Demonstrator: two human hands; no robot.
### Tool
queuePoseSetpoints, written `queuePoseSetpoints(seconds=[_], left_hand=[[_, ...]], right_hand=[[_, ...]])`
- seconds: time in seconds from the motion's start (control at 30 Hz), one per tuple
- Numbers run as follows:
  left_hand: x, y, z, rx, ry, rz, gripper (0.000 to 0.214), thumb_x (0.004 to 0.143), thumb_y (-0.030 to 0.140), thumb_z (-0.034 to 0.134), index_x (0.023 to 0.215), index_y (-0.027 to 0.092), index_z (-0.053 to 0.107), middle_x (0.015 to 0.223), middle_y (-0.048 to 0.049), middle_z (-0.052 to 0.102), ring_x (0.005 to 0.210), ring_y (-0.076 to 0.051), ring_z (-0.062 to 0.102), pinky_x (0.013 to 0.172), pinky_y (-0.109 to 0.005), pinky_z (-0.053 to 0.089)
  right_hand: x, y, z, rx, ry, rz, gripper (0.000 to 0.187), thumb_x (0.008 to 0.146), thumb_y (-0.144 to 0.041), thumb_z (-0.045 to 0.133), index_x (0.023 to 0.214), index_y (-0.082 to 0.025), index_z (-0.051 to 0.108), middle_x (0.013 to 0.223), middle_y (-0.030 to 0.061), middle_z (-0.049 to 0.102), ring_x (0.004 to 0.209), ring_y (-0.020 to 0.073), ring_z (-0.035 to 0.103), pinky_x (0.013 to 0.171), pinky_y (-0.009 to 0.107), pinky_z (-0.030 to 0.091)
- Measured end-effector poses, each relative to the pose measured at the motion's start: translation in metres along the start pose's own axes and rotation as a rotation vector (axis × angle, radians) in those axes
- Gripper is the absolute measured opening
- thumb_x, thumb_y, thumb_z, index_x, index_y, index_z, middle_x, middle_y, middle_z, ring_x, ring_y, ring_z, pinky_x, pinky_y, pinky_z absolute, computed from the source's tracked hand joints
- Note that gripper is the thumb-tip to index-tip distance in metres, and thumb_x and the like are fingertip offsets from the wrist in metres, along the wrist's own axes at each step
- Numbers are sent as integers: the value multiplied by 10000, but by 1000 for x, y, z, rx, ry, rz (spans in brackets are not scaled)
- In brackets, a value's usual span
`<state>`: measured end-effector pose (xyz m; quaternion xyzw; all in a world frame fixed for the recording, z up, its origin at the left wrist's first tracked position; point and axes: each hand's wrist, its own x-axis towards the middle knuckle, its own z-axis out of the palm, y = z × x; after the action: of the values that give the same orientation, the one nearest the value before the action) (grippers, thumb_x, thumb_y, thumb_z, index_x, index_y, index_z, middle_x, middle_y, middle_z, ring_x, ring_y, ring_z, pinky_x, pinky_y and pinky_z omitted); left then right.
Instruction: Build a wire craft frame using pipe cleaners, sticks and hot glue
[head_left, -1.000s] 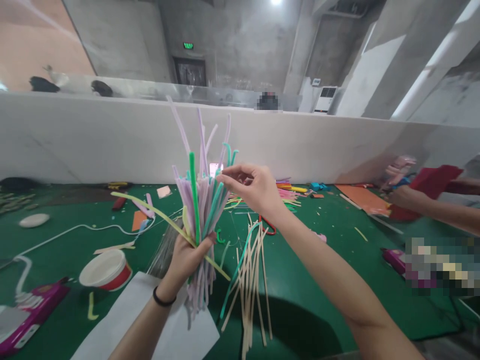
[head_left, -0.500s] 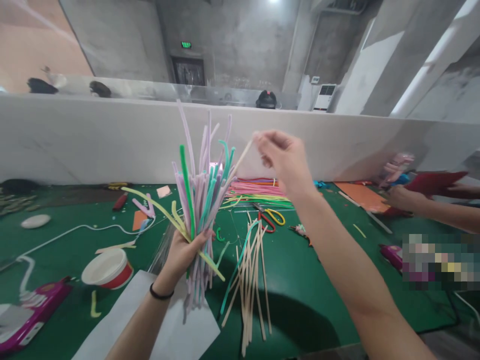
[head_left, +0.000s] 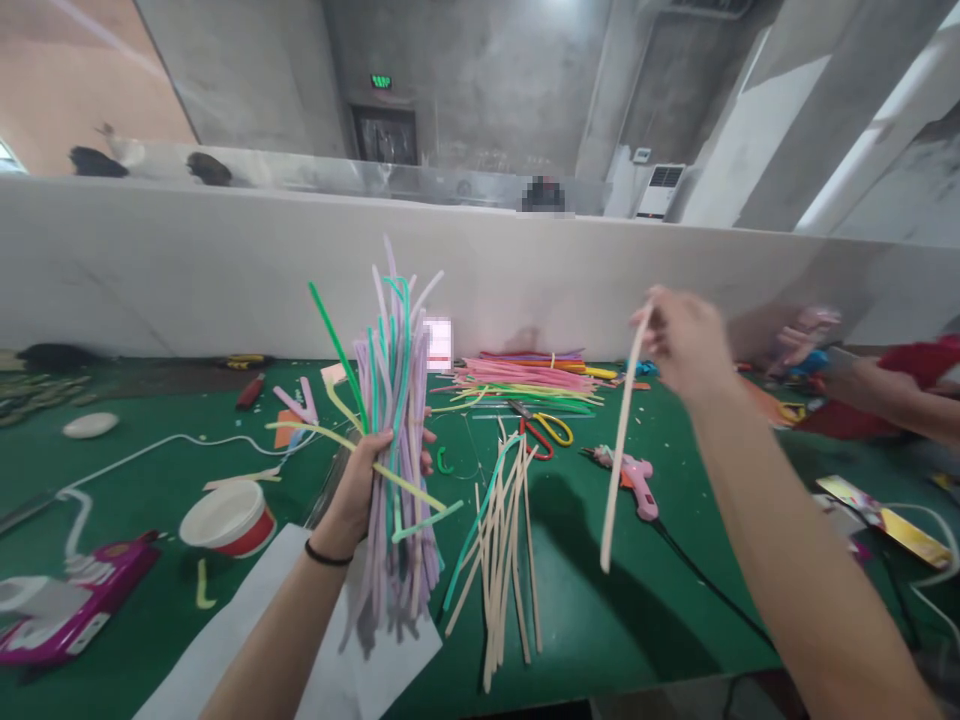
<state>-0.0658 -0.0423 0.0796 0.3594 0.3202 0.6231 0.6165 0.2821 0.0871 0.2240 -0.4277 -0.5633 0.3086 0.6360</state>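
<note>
My left hand (head_left: 367,490) is wrapped round a thick upright bundle of pipe cleaners (head_left: 409,400), mostly lilac with some teal, green and pale yellow ones. A dark green one leans out to the left, and a pale yellow one crosses the front. My right hand (head_left: 686,335), raised at the right, pinches the top of a single beige pipe cleaner (head_left: 619,470), which hangs down at a slant. On the table between my hands lies a loose pile of beige pipe cleaners (head_left: 502,560) with a teal one (head_left: 480,510) along its left side.
Red and yellow-handled scissors (head_left: 551,430) lie before a heap of coloured pipe cleaners (head_left: 532,375). A pink glue gun (head_left: 637,480) with a black cord is at the right. At left stand a paper bowl (head_left: 229,518) and a magenta device (head_left: 82,600). Another person's hands (head_left: 870,385) work at far right.
My right hand has moved right, drawing the beige pipe cleaner away from the bundle so it hangs free. The bundle in my left hand has turned and looks more gathered.
</note>
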Motion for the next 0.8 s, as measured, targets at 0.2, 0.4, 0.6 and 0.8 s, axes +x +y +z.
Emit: queuePoseSetpoints(seconds=[0.2,0.4,0.6,0.8], left_hand=[[-4,-1,11,8,32,14,581,707,295,767,1252,167,612,919,-39,673,651,-127,627,575,-241,573],[-5,-2,16,47,53,11,558,683,211,744,1225,156,621,893,-33,678,642,-132,636,597,-262,585],[-2,-11,14,125,152,-27,285,656,284,730,876,108,690,650,-37,691,544,-169,647,526,-267,554],[-6,-14,21,180,180,-25,227,683,329,688,792,129,684,619,-40,692,529,-184,647,498,-276,537]], right_hand=[[-75,99,64,-196,-366,337,166,800,-344,601,800,-183,559,643,28,644,413,125,524,399,257,385],[-109,68,100,-244,-381,-72,256,821,-323,629,1035,-184,646,849,22,673,633,130,566,590,261,431],[-134,10,151,-194,-542,-361,154,877,-343,626,922,-228,717,846,16,687,716,136,571,698,278,455],[-127,24,172,-255,-384,-359,120,847,-295,662,898,-188,681,874,36,680,771,155,599,780,302,468]])
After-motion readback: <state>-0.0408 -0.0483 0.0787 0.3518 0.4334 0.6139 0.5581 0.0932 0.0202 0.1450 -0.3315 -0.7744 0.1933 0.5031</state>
